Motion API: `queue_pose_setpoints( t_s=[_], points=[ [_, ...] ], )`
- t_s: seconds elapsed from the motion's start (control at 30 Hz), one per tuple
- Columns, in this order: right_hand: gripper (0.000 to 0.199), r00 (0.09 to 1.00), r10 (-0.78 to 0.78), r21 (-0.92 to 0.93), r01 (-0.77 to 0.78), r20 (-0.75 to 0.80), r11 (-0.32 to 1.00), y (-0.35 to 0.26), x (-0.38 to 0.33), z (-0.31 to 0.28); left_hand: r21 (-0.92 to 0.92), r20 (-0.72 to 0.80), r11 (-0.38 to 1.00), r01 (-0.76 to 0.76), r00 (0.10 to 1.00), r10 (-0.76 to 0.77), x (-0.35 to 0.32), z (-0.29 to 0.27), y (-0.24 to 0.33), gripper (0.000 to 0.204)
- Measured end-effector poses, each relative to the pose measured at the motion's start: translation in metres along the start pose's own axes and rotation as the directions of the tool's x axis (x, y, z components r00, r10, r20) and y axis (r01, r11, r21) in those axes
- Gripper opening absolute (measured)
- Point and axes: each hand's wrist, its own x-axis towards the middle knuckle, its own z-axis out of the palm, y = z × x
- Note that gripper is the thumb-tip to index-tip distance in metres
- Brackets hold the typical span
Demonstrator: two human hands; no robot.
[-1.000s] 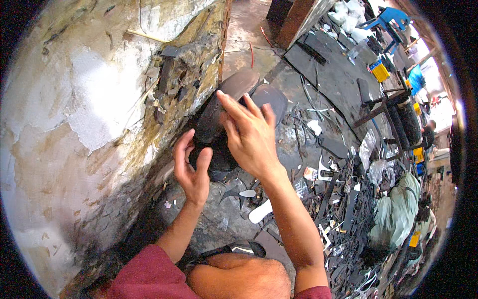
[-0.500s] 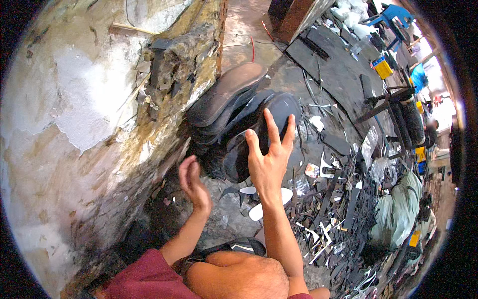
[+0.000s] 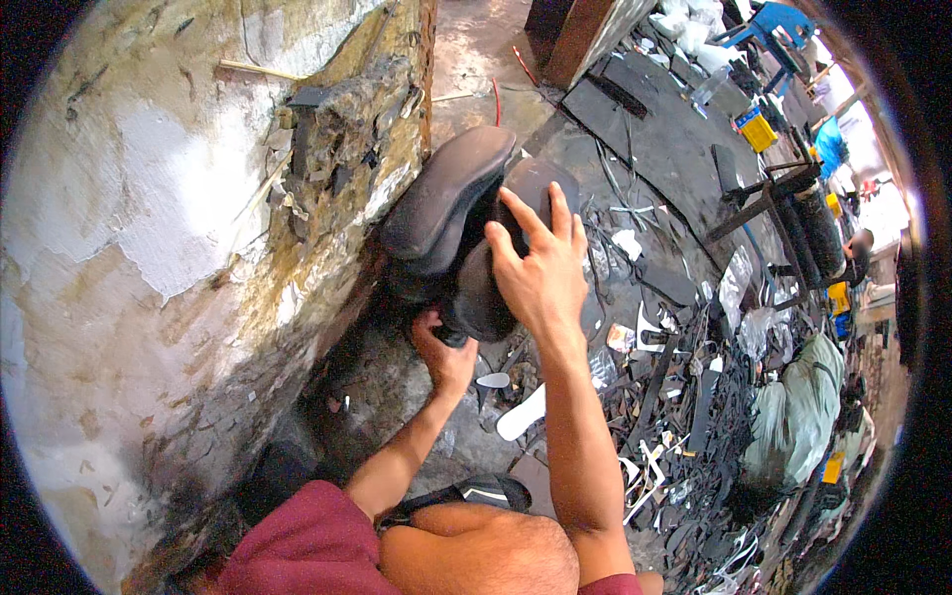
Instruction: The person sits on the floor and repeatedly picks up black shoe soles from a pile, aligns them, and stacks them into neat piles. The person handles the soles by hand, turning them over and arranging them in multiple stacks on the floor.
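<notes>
Fingers spread, the right hand [image 3: 540, 273] presses flat on the front black rubber sheet [image 3: 486, 288] at frame centre, while the left hand [image 3: 446, 357] curls around its lower edge, beside the crumbling wall [image 3: 178, 228].

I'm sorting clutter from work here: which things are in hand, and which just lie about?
In hand:
- dark oval pads stacked against the wall, under the right hand
- left hand at the stack's base

Lying about:
- white strip
- black scraps
- yellow box

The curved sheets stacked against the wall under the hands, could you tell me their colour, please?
Dark grey to black, seen in the head view: the curved sheets.
</notes>
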Motion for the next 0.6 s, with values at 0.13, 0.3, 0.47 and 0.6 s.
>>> queue_pose_setpoints(
  t_s=[0.13,0.3,0.47,0.6],
  points=[
    [0.043,0.994,-0.084,0.070,0.079,0.065,0.994,0.039,0.000,-0.020,-0.099,0.165,0.986,-0.137,0.975,0.152,-0.025,-0.008,0.005,0.061],
    [0.046,0.987,-0.154,0.217,0.139,0.053,0.966,0.061,-0.001,-0.024,-0.317,0.311,0.947,-0.055,0.937,0.158,0.004,-0.023,-0.001,0.038],
    [0.047,0.985,-0.167,0.148,0.161,0.030,0.976,0.064,-0.004,-0.019,-0.526,0.372,0.768,0.365,0.911,-0.178,0.067,-0.054,0.083,0.036],
    [0.047,0.991,-0.128,0.115,0.123,0.033,0.986,0.051,-0.010,-0.017,-0.727,0.509,0.286,0.625,0.769,-0.386,0.101,-0.054,0.103,0.048]
  ],
)
